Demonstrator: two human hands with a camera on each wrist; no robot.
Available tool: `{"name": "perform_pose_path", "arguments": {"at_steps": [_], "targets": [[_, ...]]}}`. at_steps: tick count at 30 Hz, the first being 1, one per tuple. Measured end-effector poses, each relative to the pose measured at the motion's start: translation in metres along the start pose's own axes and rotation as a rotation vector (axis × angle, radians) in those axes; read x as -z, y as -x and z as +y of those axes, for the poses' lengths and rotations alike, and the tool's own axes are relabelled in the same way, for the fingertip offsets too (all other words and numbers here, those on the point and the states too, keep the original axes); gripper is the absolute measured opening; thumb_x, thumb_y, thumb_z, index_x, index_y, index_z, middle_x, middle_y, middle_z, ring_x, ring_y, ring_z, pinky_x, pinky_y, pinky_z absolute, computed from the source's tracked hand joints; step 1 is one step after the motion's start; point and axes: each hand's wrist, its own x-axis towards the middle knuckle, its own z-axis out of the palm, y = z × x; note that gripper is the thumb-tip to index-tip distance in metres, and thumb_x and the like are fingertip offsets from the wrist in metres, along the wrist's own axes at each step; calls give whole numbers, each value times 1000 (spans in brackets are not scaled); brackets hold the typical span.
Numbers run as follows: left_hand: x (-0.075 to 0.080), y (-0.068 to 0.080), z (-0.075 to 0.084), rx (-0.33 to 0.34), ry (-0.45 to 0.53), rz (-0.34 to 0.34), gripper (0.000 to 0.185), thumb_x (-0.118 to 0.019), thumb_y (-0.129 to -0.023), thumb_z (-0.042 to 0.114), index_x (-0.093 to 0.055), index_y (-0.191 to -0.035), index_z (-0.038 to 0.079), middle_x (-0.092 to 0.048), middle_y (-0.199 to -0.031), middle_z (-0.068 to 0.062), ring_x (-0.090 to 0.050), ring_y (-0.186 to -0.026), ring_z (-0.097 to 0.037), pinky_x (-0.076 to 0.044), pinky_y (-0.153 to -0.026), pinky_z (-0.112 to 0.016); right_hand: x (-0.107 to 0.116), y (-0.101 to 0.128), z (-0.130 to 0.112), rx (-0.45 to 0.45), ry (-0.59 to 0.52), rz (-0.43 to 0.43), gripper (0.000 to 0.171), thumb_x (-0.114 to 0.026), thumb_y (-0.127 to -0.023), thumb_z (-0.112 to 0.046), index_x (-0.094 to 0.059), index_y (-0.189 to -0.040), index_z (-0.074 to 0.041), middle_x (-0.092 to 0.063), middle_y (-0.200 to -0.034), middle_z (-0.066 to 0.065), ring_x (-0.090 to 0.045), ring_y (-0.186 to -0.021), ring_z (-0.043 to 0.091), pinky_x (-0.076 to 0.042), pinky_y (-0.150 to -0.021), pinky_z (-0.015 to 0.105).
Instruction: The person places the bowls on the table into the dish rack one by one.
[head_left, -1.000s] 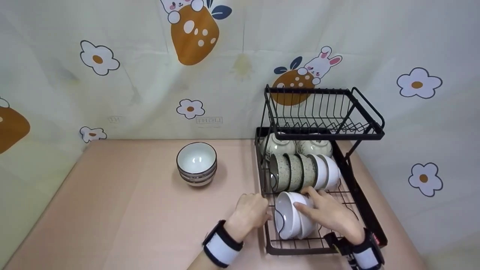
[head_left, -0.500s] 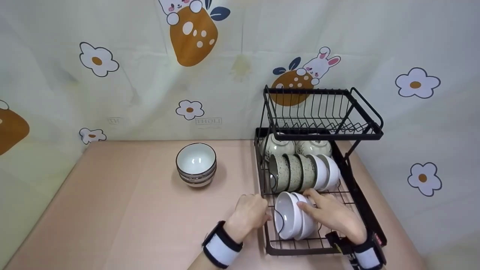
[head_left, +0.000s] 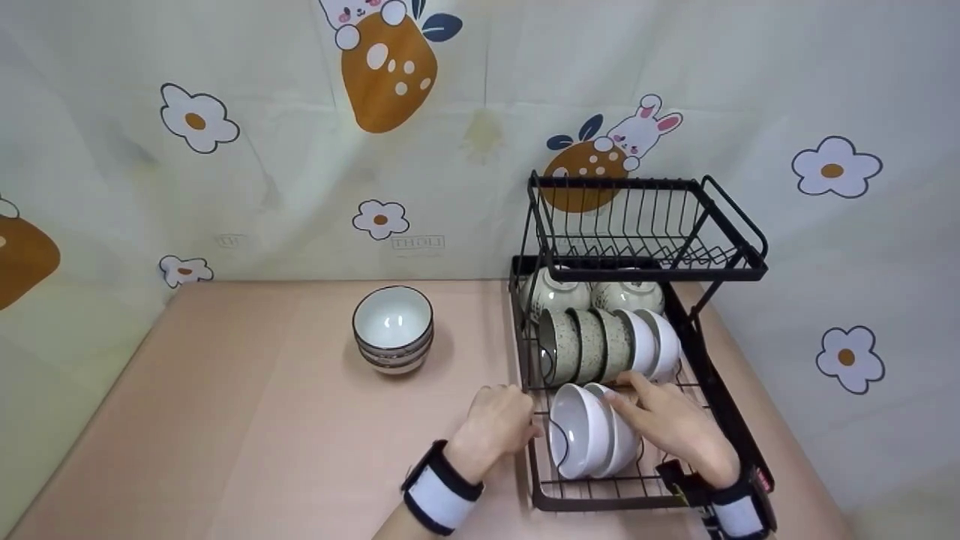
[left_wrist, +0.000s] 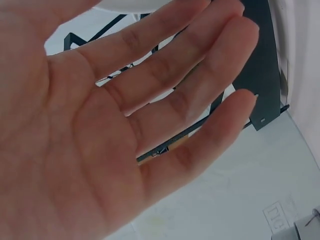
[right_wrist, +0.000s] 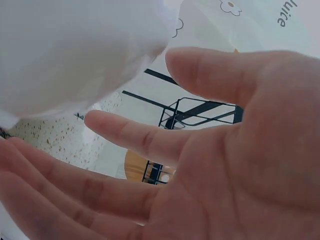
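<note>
Lying between both hands (head_left: 499, 424) (head_left: 675, 427) — white bowls (head_left: 589, 439)

Glossy ceramic bowls (head_left: 592, 439), black wire rack (head_left: 720, 420)

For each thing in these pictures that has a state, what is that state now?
Left hand: open, fingers straight, at the rack's left edge.
Right hand: open, fingers against the white bowls.
White bowls: two, on edge, lower tier.
Speckled bowls: on edge, in a row.
Stacked bowls: upright on the table.
Upper tier: empty.
</note>
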Motion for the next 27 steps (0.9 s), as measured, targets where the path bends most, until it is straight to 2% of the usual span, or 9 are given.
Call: {"name": "perform_pose_path", "arguments": {"at_steps": [5, 8, 11, 13, 17, 21, 24, 27], "targets": [[3, -1, -10, 37, -108, 124, 30, -71, -82, 36, -67, -94, 8, -67, -81, -4, -60, -74, -17, -50, -62, -27, 1, 0, 2, 31, 18, 51, 39, -51, -95, -44, -58, -120, -16, -70, -105, 14, -68, -85, 28, -52, -66, 39], [4, -1, -21, 80, -167, 244, 31, -72, -80, 31, -64, -97, 6, -65, -85, -5, -59, -78, -18, -51, -63, -27, 1, 0, 3, 45, 22, 65, 40, -51, -95, -44, -58, -121, -16, -70, -107, 13, -68, -88, 29, -53, -69, 41], [7, -3, -34, 131, -162, 350, 37, -74, -78, 29, -61, -103, 5, -65, -92, -7, -60, -86, -22, -53, -69, -30, 2, -1, 3, 46, 27, 67, 40, -51, -95, -44, -58, -121, -15, -70, -107, 13, -68, -87, 29, -52, -70, 41], [9, -5, -45, 167, -128, 394, 42, -74, -79, 30, -59, -109, 5, -65, -99, -10, -60, -93, -25, -54, -75, -34, 2, -1, 3, 40, 34, 69, 39, -51, -95, -44, -58, -121, -15, -70, -107, 13, -67, -87, 28, -52, -70, 41], [12, -6, -68, 246, -48, 434, 45, -74, -79, 25, -57, -114, 2, -64, -108, -15, -60, -103, -31, -53, -85, -43, 3, 0, 3, 43, 38, 67, 39, -52, -94, -43, -58, -120, -15, -70, -106, 14, -67, -87, 30, -52, -70, 43], [10, -6, -88, 304, -1, 457, 43, -75, -79, 20, -58, -112, -1, -65, -108, -18, -62, -103, -35, -52, -89, -48, 4, 0, 2, 42, 28, 61, 39, -53, -94, -42, -58, -121, -15, -70, -108, 14, -68, -86, 29, -53, -70, 42], [7, -7, -99, 335, 15, 431, 43, -74, -79, 20, -59, -112, -2, -66, -105, -18, -63, -100, -36, -52, -88, -49, 4, 0, 2, 25, 3, 50, 40, -54, -94, -42, -57, -123, -15, -70, -104, 12, -66, -78, 20, -51, -64, 36], [2, -8, -106, 358, 32, 381, 41, -74, -79, 19, -59, -110, -3, -67, -101, -19, -64, -93, -37, -53, -82, -49, 4, -1, 3, 7, -27, 37, 41, -55, -93, -42, -57, -124, -14, -70, -101, 10, -63, -73, 14, -49, -60, 31]]}}
